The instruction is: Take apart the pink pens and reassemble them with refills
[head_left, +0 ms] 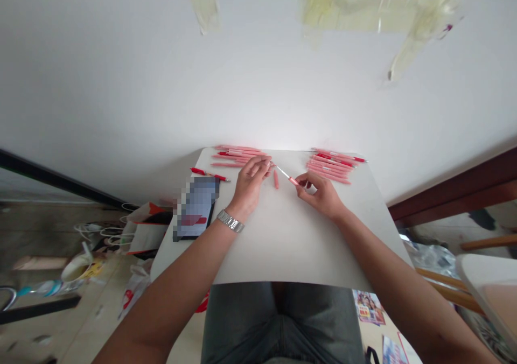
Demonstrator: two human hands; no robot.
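Note:
In the head view my right hand (317, 191) pinches a pink pen barrel (294, 181) above the table. A thin white refill (283, 171) sticks out of that barrel, pointing up and left. At the refill's far end are the closed fingertips of my left hand (252, 181); whatever small part they pinch is mostly hidden. Between my hands a short pink pen piece (276, 179) lies on the white table (283, 245). Several pink pens (238, 151) lie in a group beyond my left hand. Another group of pink pens (329, 167) lies beyond my right hand.
A phone (197, 208), partly blurred out, lies at the table's left, with a red pen (210, 174) just above it. The wall (258, 84) meets the table's back edge. Bags (147, 232) stand on the floor at left; a white stool-like surface (488, 278) is at right.

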